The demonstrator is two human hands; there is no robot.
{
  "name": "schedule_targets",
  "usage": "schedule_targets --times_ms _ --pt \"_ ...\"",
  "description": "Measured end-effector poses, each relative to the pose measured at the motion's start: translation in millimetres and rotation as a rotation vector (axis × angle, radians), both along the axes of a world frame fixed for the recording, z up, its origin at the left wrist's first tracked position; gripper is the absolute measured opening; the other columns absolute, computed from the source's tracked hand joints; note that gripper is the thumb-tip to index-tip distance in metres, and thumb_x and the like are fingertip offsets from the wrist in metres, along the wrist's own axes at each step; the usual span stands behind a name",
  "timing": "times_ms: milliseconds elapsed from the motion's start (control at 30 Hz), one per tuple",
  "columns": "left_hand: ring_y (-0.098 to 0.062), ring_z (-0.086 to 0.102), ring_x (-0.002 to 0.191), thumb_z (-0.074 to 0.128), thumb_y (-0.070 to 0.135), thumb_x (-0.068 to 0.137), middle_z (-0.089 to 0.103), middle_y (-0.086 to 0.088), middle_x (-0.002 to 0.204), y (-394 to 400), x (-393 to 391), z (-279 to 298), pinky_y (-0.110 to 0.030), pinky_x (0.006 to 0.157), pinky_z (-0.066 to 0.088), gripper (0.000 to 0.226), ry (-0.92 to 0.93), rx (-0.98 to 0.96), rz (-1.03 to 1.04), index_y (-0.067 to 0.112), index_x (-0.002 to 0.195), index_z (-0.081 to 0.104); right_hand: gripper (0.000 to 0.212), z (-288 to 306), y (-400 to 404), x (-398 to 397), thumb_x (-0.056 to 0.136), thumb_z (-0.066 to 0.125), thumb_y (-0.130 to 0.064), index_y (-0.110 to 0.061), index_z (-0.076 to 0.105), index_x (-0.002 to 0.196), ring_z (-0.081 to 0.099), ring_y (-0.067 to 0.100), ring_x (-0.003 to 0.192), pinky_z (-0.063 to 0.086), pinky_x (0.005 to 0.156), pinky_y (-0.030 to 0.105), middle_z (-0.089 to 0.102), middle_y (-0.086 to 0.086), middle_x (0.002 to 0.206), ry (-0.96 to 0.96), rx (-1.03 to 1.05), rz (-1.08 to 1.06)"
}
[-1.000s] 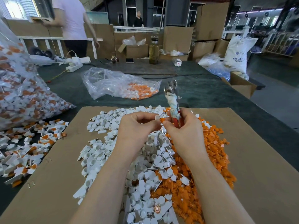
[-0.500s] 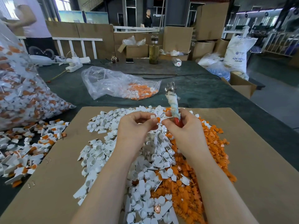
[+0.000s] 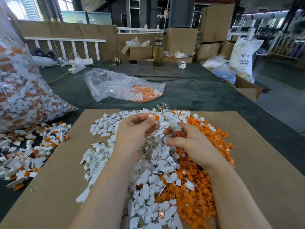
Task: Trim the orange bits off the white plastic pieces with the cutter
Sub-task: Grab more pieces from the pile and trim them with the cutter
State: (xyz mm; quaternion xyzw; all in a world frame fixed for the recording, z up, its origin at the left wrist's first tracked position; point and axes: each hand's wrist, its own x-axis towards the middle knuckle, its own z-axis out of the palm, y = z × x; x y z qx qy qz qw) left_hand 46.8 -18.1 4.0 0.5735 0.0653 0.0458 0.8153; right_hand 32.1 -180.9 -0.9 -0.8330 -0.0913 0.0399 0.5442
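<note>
One head-worn camera looks forward and down over a cardboard sheet [image 3: 54,187]. It sits close above both forearms. The hall lies beyond.

white sack [image 3: 244,54] printed "ABS RESIN", "ABS"

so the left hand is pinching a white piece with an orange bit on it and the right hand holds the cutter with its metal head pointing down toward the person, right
Not quite. In the head view the cutter in the right hand points its metal head up and away from the person. The left hand does pinch a white piece with an orange bit.
</note>
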Motion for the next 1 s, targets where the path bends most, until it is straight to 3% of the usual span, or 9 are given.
schedule_targets --times_ms 67,233,400,500,633,733,1000 --pt "-0.015 0.073 0.064 0.071 -0.002 0.084 0.074 -0.003 0.07 1.4 0.6 0.3 -0.022 0.067 0.06 0.008 0.012 -0.035 0.009 0.004 0.088 0.068 0.012 -0.6 -2.3 -0.1 0.087 0.068 -0.022 -0.021 0.065 0.099 0.057 0.015 0.07 0.044 0.068 0.03 0.062 0.008 0.085 0.004 -0.035 0.038" --pt "-0.013 0.071 0.06 0.071 -0.001 0.084 0.072 0.001 0.064 3.8 3.0 0.5 -0.025 0.071 0.061 0.01 0.026 -0.084 0.03 0.008 0.083 0.065 0.035 0.3 -3.5 -1.3 0.075 0.066 -0.035 -0.017 0.063 0.104 0.062 0.021 0.082 0.049 0.078 0.039 0.066 0.006 0.095 0.042 -0.083 0.111" --pt "-0.012 0.07 0.058 0.071 -0.001 0.084 0.07 0.002 0.061 4.3 3.2 -0.2 -0.025 0.071 0.062 0.013 0.019 -0.077 0.042 0.009 0.08 0.065 0.041 1.1 -2.2 -1.0 0.073 0.065 -0.038 -0.019 0.062 0.109 0.063 0.026 0.098 0.05 0.093 0.049 0.066 0.009 0.108 0.037 -0.129 0.122" --pt "-0.013 0.07 0.058 0.071 -0.002 0.084 0.07 0.002 0.061 4.4 3.5 -0.4 -0.026 0.073 0.061 0.012 0.013 -0.067 0.045 0.008 0.079 0.065 0.039 1.5 -2.0 -1.7 0.072 0.063 -0.038 -0.015 0.064 0.103 0.063 0.031 0.095 0.049 0.088 0.049 0.067 0.014 0.104 0.011 -0.15 0.114" --pt "-0.012 0.07 0.059 0.07 -0.001 0.084 0.071 0.003 0.062 5.0 3.5 -0.6 -0.025 0.073 0.061 0.011 0.013 -0.061 0.042 0.008 0.08 0.066 0.018 0.6 -4.3 -0.4 0.086 0.068 -0.024 -0.015 0.064 0.1 0.062 0.031 0.089 0.05 0.083 0.047 0.066 0.013 0.098 0.003 -0.171 0.135" --pt "-0.011 0.07 0.059 0.07 -0.001 0.085 0.071 0.003 0.062 5.4 3.3 -0.1 -0.025 0.073 0.061 0.011 0.013 -0.056 0.035 0.008 0.081 0.066 0.007 -0.8 -3.2 -0.6 0.087 0.065 -0.018 -0.018 0.065 0.095 0.054 0.015 0.069 0.046 0.069 0.038 0.06 0.001 0.079 -0.028 -0.188 0.143" --pt "-0.009 0.068 0.056 0.066 -0.004 0.087 0.071 0.002 0.063 1.2 3.1 -0.7 -0.022 0.068 0.061 0.009 -0.019 -0.066 0.076 0.004 0.084 0.066 0.017 -5.8 2.6 3.6 0.088 0.059 -0.006 -0.022 0.065 0.086 0.049 0.004 0.055 0.041 0.054 0.026 0.056 -0.015 0.062 -0.113 -0.243 0.117"
